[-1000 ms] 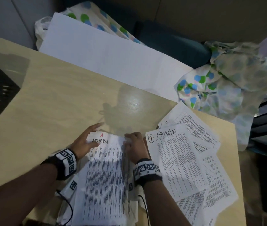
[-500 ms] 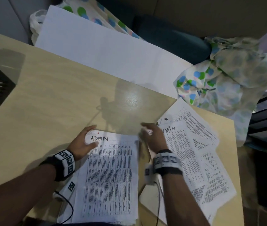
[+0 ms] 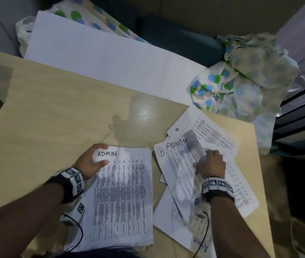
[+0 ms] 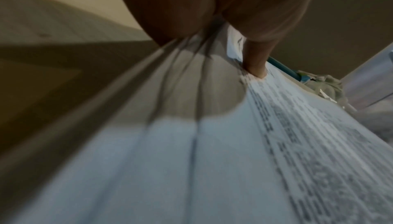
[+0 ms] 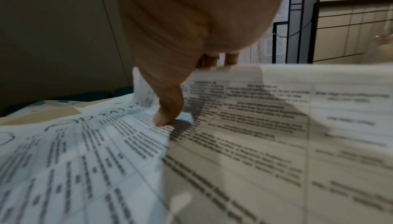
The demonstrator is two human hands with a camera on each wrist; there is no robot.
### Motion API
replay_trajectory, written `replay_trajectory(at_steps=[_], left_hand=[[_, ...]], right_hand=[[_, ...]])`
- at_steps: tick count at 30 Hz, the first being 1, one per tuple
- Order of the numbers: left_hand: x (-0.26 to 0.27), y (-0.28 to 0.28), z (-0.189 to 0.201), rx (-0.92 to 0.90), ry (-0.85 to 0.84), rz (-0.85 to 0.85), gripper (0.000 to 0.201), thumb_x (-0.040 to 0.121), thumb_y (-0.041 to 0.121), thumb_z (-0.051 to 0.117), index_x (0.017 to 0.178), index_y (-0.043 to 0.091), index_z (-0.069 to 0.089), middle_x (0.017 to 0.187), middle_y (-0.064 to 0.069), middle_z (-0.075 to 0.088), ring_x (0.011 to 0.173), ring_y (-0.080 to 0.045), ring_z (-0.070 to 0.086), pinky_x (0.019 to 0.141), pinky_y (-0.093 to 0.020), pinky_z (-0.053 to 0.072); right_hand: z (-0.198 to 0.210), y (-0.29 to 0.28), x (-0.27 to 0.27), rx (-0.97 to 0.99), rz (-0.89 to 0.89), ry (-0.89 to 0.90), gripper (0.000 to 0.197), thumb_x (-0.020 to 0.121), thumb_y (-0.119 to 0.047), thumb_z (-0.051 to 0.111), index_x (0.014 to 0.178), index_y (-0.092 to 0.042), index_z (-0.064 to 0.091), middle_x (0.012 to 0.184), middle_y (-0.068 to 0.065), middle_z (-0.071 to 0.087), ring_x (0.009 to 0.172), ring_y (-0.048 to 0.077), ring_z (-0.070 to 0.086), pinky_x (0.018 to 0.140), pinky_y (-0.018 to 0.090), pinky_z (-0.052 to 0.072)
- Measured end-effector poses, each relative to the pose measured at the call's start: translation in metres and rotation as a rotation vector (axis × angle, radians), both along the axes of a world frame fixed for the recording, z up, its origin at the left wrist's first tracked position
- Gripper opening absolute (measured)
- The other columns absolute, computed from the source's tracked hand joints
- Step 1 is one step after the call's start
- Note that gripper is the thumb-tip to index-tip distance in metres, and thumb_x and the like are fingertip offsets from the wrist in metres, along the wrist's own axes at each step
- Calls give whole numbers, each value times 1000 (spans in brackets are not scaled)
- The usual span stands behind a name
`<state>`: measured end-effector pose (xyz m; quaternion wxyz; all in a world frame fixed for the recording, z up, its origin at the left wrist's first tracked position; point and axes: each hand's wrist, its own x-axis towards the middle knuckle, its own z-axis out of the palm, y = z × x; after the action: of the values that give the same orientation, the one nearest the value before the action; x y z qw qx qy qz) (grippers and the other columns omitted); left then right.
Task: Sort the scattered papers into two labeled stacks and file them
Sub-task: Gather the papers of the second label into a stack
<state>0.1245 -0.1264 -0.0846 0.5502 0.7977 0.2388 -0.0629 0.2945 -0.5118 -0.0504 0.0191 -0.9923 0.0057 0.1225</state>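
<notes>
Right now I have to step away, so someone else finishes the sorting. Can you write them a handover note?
Left hand grips the top left corner of the ADMIN stack, squared near the desk's front edge.
Right hand pinches a lifted sheet over the scattered papers; a sheet marked 7 ADMIN tops them.
Done: one ADMIN stack.
Left: sort the right pile, second stack, filing.

One table (image 3: 55,112), one neat paper stack (image 3: 121,192), one scattered pile (image 3: 220,138) — two hands, one spotted cloth (image 3: 241,81).
</notes>
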Motion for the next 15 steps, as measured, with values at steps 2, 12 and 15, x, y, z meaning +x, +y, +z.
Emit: replay_trajectory(at_steps=[2, 12, 15], left_hand=[[-1, 0, 1, -24, 3, 4, 50, 73, 10, 78, 100, 45, 55, 115, 2, 62, 96, -26, 63, 78, -42, 53], [-1, 0, -1, -78, 25, 26, 63, 63, 6, 85, 105, 44, 57, 113, 1, 59, 97, -28, 60, 81, -47, 55], [0, -3, 4, -38, 13, 11, 62, 66, 7, 83, 102, 46, 53, 114, 1, 57, 98, -23, 56, 78, -32, 47]], right_hand=[[13, 0, 0, 227, -100, -71, 24, 81, -20, 68, 104, -19, 61, 105, 4, 65, 95, 25, 62, 78, 38, 52], [67, -107, -25, 605, -710, -169, 39, 86, -23, 65, 116, 2, 61, 103, 24, 66, 92, 36, 62, 84, 43, 50], [56, -118, -59, 602, -741, -73, 32, 88, -27, 65, 106, -2, 62, 93, 19, 60, 83, 34, 56, 77, 41, 47]])
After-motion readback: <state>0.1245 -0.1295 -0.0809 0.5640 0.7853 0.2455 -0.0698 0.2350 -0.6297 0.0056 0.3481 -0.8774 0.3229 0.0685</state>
